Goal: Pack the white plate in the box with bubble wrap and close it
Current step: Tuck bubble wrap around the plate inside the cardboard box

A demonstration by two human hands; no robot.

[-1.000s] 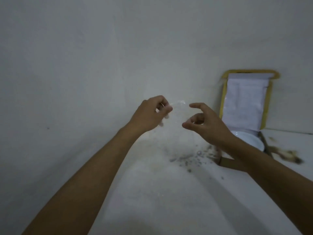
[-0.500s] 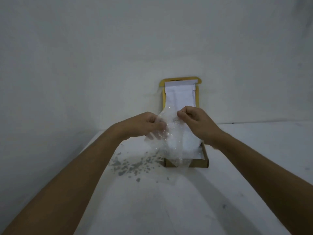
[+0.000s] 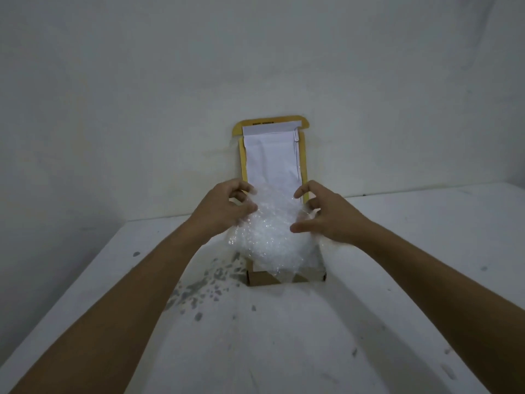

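A brown cardboard box [image 3: 260, 277] stands on the white table against the wall. Its yellow-edged lid [image 3: 272, 155], lined in white, stands upright. A crumpled sheet of clear bubble wrap [image 3: 270, 234] lies over the box opening and spills over the front wall. My left hand [image 3: 227, 209] grips the wrap's left edge between curled fingers and thumb. My right hand [image 3: 326, 214] holds its right side, fingers curled, thumb lying across the top. The white plate is hidden beneath the wrap.
The white table [image 3: 284, 336] carries grey paint chips and stains [image 3: 204, 282] just left of the box. A plain white wall [image 3: 142, 109] rises right behind the box, and the table's left edge runs diagonally at the lower left.
The hands carried the bubble wrap from mid-air on the left down onto the open box. The view has swung so the box sits in the centre.
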